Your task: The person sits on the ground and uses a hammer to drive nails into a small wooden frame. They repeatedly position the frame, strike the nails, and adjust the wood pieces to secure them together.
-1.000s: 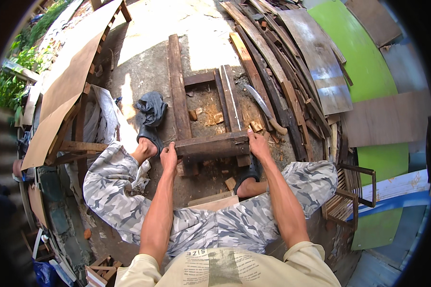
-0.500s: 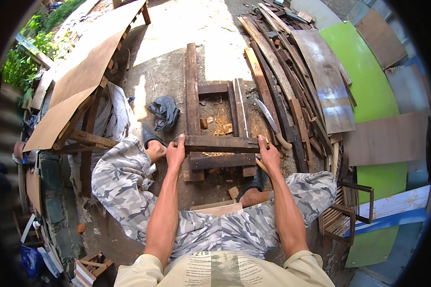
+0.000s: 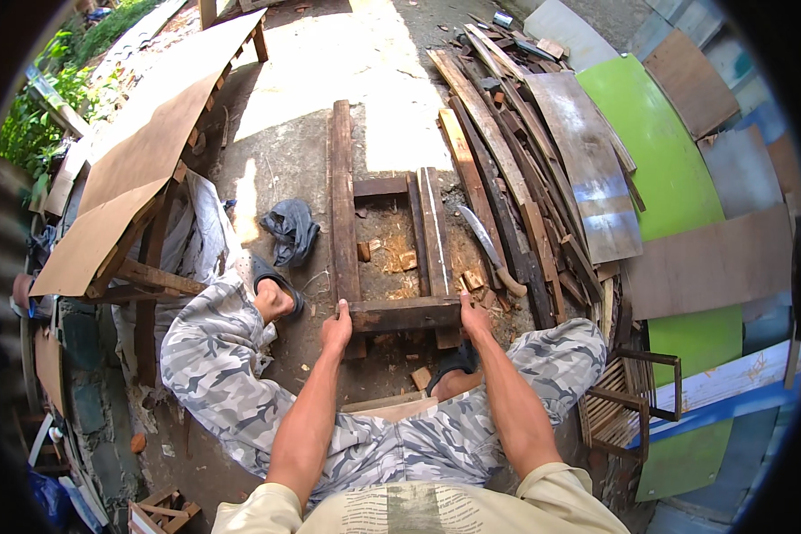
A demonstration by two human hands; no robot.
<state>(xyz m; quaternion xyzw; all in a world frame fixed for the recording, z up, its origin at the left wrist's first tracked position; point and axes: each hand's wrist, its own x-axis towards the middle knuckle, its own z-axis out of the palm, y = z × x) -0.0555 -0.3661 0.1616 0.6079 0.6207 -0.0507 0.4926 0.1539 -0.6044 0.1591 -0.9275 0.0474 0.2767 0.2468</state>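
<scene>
A short dark wooden beam (image 3: 405, 315) spans crosswise in front of me, gripped at both ends. My left hand (image 3: 336, 329) is closed on its left end, thumb up along the end. My right hand (image 3: 475, 319) closes on the right end in the same way. Under or against it lie a long dark timber (image 3: 343, 196) on the left and a shorter timber (image 3: 437, 231) with a white stripe on the right. A far crosspiece (image 3: 380, 187) joins these timbers. The held beam hides the near crosspiece; whether it rests on it, I cannot tell.
Right of the timbers lies a machete (image 3: 482, 238) beside a stack of long planks (image 3: 498, 133). Wood chips (image 3: 408, 260) lie between the timbers. A dark crumpled cloth (image 3: 290, 231) is near my left foot (image 3: 276, 298). At left stands a plywood-topped table (image 3: 133, 169); a slatted wooden piece (image 3: 616, 400) sits at right.
Both hands have moved the beam down and toward me, over the near crosspiece that showed separately before. The whole view has shifted slightly.
</scene>
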